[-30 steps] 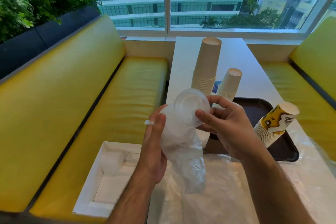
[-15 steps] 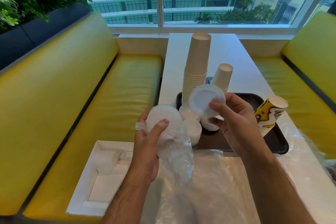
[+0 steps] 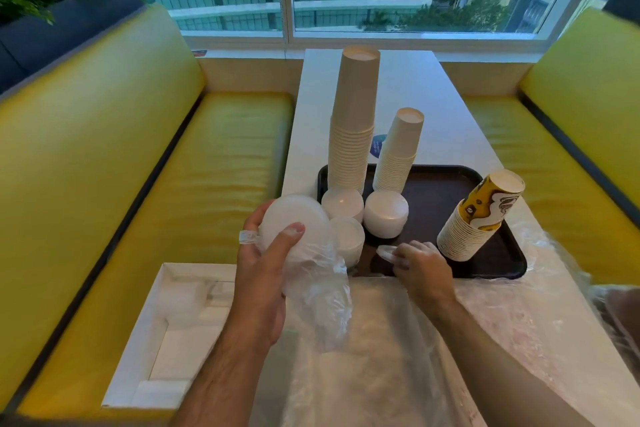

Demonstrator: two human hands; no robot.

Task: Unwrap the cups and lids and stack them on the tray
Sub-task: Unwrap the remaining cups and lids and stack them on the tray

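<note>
White table between yellow benches, carrying a tray and loose plastic wrap

The narrow white table (image 3: 446, 107) runs out from the window; a dark tray (image 3: 498, 253) lies on its near half, a small blue sticker (image 3: 378, 144) shows just beyond the tray, and crumpled clear plastic wrap (image 3: 391, 350) covers the near end. An open white box (image 3: 162, 333) lies on the left yellow bench (image 3: 194, 204) just beside the table.

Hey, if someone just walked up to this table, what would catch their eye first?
Probably the tall cup stack at the tray's far left, and the yellow-printed stack leaning at its right edge. Then the hands: the left hand holds a sleeve of lids in plastic wrap, the right hand lowers one lid onto the tray.
</note>
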